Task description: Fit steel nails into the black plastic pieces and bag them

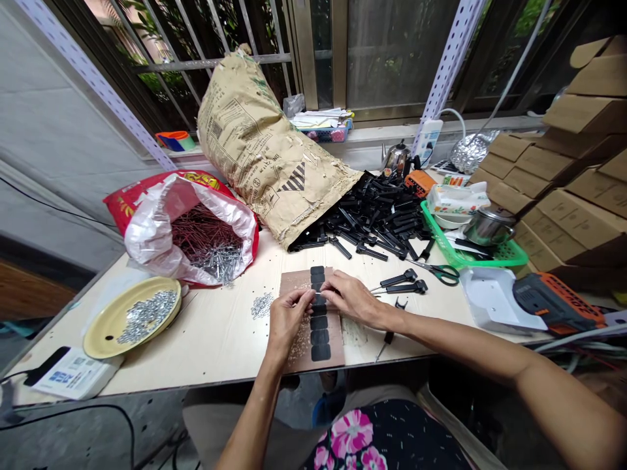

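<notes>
My left hand (289,316) and my right hand (353,299) meet over a brown board (336,349) at the table's front. Both are closed in a pinch, with a tiny pale or metallic piece between the fingertips, too small to name. A column of black pads (320,336) runs down the board, partly covered by my fingers. Left of the board lies a small heap of metal rings (262,305). Black-handled pieces with thin metal rods (402,282) rest right of my right hand. Another black piece with a rod (389,336) lies nearer the front edge.
A paper sack (264,143) spills black plastic parts (377,212). Long screws or nails (203,238) fill a red bag at left. A yellow plate (100,326) carries small metal parts. Scissors (443,274), a green basket (509,256), an orange-black tool (558,303) and cartons (573,222) stand right.
</notes>
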Demonstrator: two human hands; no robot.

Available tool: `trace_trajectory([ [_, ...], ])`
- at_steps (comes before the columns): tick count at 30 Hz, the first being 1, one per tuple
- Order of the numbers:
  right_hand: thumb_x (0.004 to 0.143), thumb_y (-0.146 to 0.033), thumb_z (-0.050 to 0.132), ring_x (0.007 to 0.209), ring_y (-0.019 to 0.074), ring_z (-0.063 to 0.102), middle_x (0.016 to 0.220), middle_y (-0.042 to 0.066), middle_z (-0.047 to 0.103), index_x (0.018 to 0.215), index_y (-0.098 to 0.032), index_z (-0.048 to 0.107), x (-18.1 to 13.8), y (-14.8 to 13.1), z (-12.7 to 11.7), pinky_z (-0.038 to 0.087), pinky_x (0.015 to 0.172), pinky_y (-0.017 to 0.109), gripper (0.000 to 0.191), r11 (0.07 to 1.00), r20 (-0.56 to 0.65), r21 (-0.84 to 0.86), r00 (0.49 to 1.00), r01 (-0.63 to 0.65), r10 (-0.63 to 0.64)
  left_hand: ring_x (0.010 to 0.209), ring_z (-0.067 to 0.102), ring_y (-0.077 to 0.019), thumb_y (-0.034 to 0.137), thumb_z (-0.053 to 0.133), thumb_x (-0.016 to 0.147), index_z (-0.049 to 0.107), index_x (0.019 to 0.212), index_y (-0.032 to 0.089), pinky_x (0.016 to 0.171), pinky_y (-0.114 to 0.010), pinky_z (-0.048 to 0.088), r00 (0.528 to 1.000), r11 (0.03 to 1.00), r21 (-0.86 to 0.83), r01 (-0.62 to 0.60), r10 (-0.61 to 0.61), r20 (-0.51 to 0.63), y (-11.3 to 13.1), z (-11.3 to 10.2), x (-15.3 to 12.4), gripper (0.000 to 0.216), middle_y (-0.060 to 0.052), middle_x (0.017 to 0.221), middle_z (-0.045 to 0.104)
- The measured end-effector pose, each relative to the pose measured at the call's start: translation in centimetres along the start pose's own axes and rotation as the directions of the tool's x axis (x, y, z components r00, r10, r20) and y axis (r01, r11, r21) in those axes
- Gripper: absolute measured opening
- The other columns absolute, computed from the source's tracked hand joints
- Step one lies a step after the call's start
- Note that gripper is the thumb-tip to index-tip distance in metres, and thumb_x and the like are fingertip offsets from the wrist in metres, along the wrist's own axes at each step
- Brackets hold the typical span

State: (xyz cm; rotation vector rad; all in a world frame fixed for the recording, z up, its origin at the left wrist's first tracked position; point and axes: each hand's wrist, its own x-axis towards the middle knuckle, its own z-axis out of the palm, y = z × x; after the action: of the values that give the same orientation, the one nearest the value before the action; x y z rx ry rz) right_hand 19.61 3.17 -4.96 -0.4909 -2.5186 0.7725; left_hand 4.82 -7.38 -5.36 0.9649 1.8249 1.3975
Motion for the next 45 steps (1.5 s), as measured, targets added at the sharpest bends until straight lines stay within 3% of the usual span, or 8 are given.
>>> trace_trajectory([
  [4,0.091,-0.022,0.047,0.085,0.0136,0.054,0.098,0.005,0.054,0.101,-0.018,0.054,-0.4,0.1,0.3,0.044,0.071,0.024,0.013,0.994,0.028,-0.09,0.998,0.055,-0.053,0.058,0.055,-0.013,0.045,0.067,0.07,0.07,0.072,0.012,0.056,-0.022,0.045,0.999,0.998,-0.049,0.051,-0.05,0.02,0.1,0.0,0.0,0.033,-0.002,0.065,0.065],
  [8,0.096,-0.028,0.039,0.076,0.0126,0.055,0.092,0.004,0.057,0.097,-0.02,0.056,-0.5,0.2,0.2,0.042,0.066,0.023,0.019,0.984,0.045,-0.176,0.999,0.007,0.001,0.057,0.055,-0.0125,0.045,0.068,0.069,0.07,0.071,0.012,0.057,-0.022,0.046,0.998,0.996,-0.054,0.065,-0.065,0.01,0.2,0.2,0.0,0.033,-0.002,0.065,0.065],
  [16,0.094,-0.025,0.042,0.08,0.0136,0.054,0.094,0.005,0.057,0.099,-0.018,0.056,-0.3,0.1,0.2,0.042,0.066,0.023,0.017,0.991,0.033,-0.121,0.998,0.061,-0.057,0.054,0.054,-0.011,0.045,0.068,0.069,0.069,0.068,0.012,0.055,-0.021,0.045,0.998,0.997,-0.043,0.057,-0.057,0.018,0.5,0.1,-0.1,0.032,0.0,0.06,0.062],
  [19,0.094,-0.023,0.043,0.076,0.012,0.054,0.085,0.003,0.058,0.093,-0.017,0.058,0.0,0.2,0.1,0.041,0.067,0.023,0.016,1.0,0.034,0.021,0.999,0.014,-0.015,0.053,0.053,-0.0103,0.044,0.069,0.068,0.069,0.067,0.012,0.055,-0.02,0.044,0.999,0.998,-0.017,0.053,-0.053,0.004,0.6,0.2,-0.1,0.032,0.001,0.059,0.062],
  [22,0.091,-0.02,0.048,0.075,0.0111,0.053,0.079,0.001,0.057,0.085,-0.016,0.059,0.5,0.3,-0.2,0.04,0.069,0.022,0.014,0.989,0.005,0.146,1.0,-0.012,0.012,0.055,0.056,-0.0116,0.048,0.069,0.067,0.07,0.071,0.012,0.056,-0.023,0.047,0.993,0.987,-0.11,0.116,-0.116,0.014,0.4,0.3,0.1,0.036,-0.001,0.065,0.066],
  [28,0.09,-0.02,0.05,0.074,0.0111,0.052,0.08,0.002,0.057,0.082,-0.016,0.06,0.6,0.4,-0.4,0.04,0.068,0.022,0.013,0.981,-0.031,0.193,0.999,-0.015,0.021,0.06,0.061,-0.0141,0.055,0.064,0.07,0.07,0.083,0.009,0.062,-0.028,0.053,0.984,0.932,-0.315,0.18,-0.172,0.054,0.0,0.3,0.1,0.048,-0.008,0.072,0.069],
  [34,0.091,-0.022,0.049,0.075,0.0114,0.053,0.08,0.002,0.058,0.084,-0.016,0.061,0.2,0.5,-0.2,0.04,0.068,0.023,0.015,0.974,-0.019,0.222,0.999,-0.04,0.045,0.059,0.061,-0.013,0.054,0.062,0.073,0.07,0.086,0.007,0.063,-0.028,0.053,0.97,0.896,-0.372,0.243,-0.227,0.088,0.1,0.3,0.1,0.049,-0.009,0.072,0.069],
  [45,0.092,-0.024,0.045,0.079,0.0128,0.054,0.094,0.004,0.055,0.099,-0.02,0.058,-0.8,0.8,0.3,0.044,0.07,0.023,0.016,0.997,0.007,-0.076,1.0,0.029,-0.029,0.058,0.057,-0.0122,0.047,0.071,0.066,0.072,0.077,0.013,0.059,-0.024,0.048,0.984,0.977,-0.136,0.166,-0.155,0.093,-0.7,0.4,0.5,0.036,-0.002,0.069,0.068],
])
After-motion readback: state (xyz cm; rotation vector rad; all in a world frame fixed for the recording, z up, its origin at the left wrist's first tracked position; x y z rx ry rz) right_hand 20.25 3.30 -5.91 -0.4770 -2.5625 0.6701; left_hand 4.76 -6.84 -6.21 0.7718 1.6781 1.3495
